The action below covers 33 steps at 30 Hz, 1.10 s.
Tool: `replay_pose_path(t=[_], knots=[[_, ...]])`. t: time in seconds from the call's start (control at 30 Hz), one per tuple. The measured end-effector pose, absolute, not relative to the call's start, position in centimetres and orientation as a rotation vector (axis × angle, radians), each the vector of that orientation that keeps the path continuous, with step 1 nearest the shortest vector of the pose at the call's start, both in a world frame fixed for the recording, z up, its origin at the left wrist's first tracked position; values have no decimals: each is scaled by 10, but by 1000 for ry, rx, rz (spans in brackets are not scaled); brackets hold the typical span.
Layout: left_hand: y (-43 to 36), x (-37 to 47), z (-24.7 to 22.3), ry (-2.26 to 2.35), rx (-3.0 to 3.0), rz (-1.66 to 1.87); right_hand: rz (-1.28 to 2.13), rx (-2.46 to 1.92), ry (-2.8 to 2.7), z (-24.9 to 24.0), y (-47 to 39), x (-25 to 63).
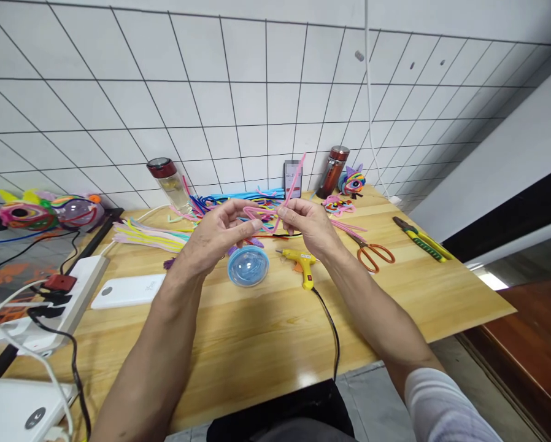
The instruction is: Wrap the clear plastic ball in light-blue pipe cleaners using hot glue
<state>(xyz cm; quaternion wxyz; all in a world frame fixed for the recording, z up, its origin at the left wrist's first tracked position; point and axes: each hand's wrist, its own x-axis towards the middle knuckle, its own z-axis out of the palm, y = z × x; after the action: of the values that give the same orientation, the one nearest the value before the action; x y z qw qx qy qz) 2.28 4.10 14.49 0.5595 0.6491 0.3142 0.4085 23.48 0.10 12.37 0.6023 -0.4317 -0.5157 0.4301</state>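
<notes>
Above the table, my left hand [227, 230] and my right hand [307, 224] hold a bent pink pipe cleaner [294, 179] between them. One end of it sticks up past my right fingers, and the rest is folded toward my left fingertips. Both hands are closed in a pinch. Just below them lies a clear round plastic dome with a blue rim [248, 266]. A yellow glue gun [303, 263] rests beneath my right hand, its black cord running to the front edge. Behind the hands is a heap of many-coloured pipe cleaners [211, 199], partly hidden.
Orange-handled scissors [374, 253] and green-yellow pliers [423, 240] lie at right. A glass bottle [169, 184], a phone [292, 178] and a brown flask [333, 172] stand at the back. At left are a white power bank [128, 291], a power strip [75, 301] with cables and decorated figures [29, 212].
</notes>
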Motion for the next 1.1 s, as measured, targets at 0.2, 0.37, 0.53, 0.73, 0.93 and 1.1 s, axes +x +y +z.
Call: replay_pose_path(t=[0.2,0.37,0.53,0.73,0.93,1.1], knots=[[40,25,146,757,1537,954,1002,-977,-1184,122,3,234],[39,27,147,753,1559,929,1000,-977,-1182,124,1,233],[38,26,148,762,1633,848,994,-968,-1184,123,1,234],[41,25,142,747,1693,728,986,-962,-1182,122,2,234],[41,26,139,750,1688,719,996,-950,-1161,124,2,233],[41,24,143,703,1689,767,1062,-937,-1117,127,2,236]])
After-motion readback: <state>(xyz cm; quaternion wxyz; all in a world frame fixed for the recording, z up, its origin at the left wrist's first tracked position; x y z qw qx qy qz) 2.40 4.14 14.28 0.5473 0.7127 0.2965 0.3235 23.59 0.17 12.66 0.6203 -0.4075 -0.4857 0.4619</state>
